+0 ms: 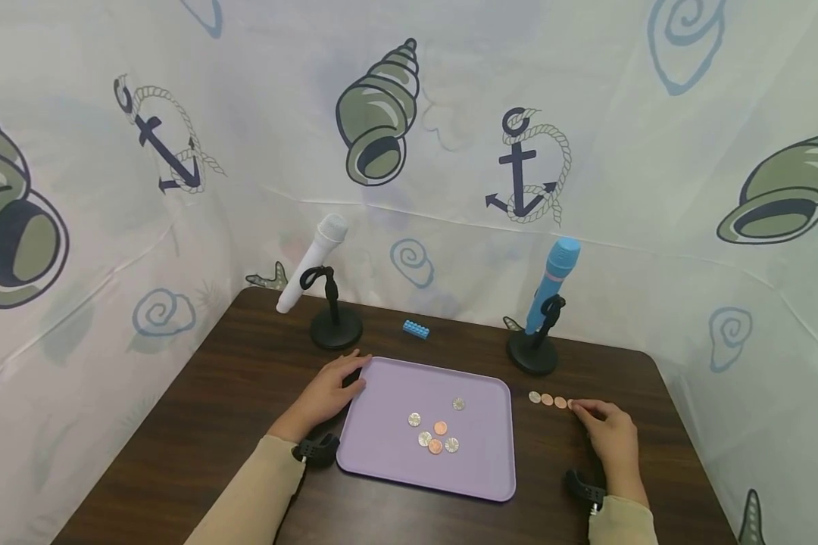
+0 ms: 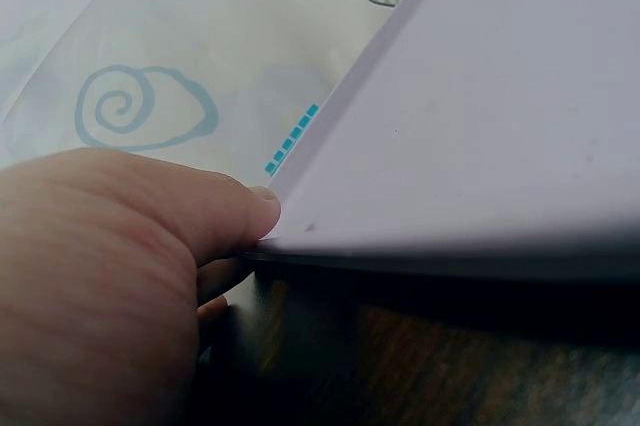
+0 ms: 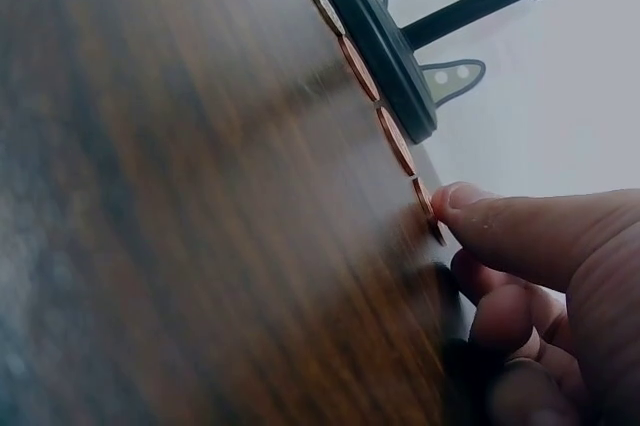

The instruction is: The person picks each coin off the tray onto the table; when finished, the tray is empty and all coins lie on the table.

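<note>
My left hand [image 1: 326,392] rests at the upper left edge of a lilac tray [image 1: 382,454], its thumb touching the rim [image 2: 285,171]. Silver and copper coins lie loose on the tray, among them a copper coin [image 1: 440,428] and a silver coin [image 1: 459,404]. Right of the tray, a short row of coins runs along the table, with a silver coin [image 1: 535,397] at its left end. At the row's right end my right hand [image 1: 610,435] pinches a copper coin [image 3: 427,208], partly hidden by the fingers.
Behind the tray, a white microphone [image 1: 313,261] leans in a black stand [image 1: 336,329] at left. A blue microphone [image 1: 552,284] sits in another black stand [image 1: 532,354] at right. Between them lies a blue toy brick [image 1: 416,329]. A patterned cloth [image 1: 450,182] hangs behind the table.
</note>
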The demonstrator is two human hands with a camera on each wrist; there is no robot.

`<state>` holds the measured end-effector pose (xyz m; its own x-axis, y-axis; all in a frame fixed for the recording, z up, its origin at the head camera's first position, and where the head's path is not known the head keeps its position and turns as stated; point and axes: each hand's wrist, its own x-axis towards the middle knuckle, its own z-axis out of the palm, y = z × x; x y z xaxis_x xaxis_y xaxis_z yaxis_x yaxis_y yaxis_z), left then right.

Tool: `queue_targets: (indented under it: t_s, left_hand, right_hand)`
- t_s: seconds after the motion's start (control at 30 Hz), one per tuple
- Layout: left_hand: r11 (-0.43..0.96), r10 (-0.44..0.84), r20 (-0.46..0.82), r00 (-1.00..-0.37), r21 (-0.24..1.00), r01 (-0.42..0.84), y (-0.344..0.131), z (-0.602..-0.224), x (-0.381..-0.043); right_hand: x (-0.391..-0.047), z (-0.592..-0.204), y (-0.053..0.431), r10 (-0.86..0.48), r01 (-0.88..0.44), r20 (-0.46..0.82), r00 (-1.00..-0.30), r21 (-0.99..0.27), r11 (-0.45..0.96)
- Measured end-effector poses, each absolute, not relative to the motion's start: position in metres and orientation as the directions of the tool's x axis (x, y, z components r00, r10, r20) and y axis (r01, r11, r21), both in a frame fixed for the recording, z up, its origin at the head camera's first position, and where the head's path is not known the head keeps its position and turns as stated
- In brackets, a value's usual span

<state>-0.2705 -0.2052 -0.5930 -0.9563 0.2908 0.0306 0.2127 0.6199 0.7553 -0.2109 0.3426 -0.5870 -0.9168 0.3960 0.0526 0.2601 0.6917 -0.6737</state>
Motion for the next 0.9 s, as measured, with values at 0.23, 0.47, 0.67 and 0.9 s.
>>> queue_targets:
  t_s: [0.23, 0.47, 0.67, 0.9]
  left_hand:
    - [0.613, 0.292, 0.038, -0.956, 0.759, 0.218, -0.2060, -0.5963, -0.2710]
    - [0.614, 0.287, 0.046, -0.957, 0.757, 0.221, -0.2065, -0.5990, -0.2667]
    - [0.615, 0.285, 0.060, -0.957, 0.754, 0.230, -0.2062, -0.5971, -0.2709]
    - [0.621, 0.284, 0.046, -0.958, 0.753, 0.220, -0.2067, -0.5975, -0.2711]
  right_hand:
    - [-0.2125, -0.5864, 0.3438, 0.360, 0.233, 0.053, -0.931, -0.675, 0.700]
    - [-0.2106, -0.5907, 0.3454, 0.415, 0.278, -0.009, -0.910, -0.755, 0.593]
    - [-0.2105, -0.5904, 0.3455, 0.484, 0.285, -0.045, -0.874, -0.854, 0.436]
    - [-0.2086, -0.5809, 0.3404, 0.460, 0.262, -0.047, -0.886, -0.871, 0.415]
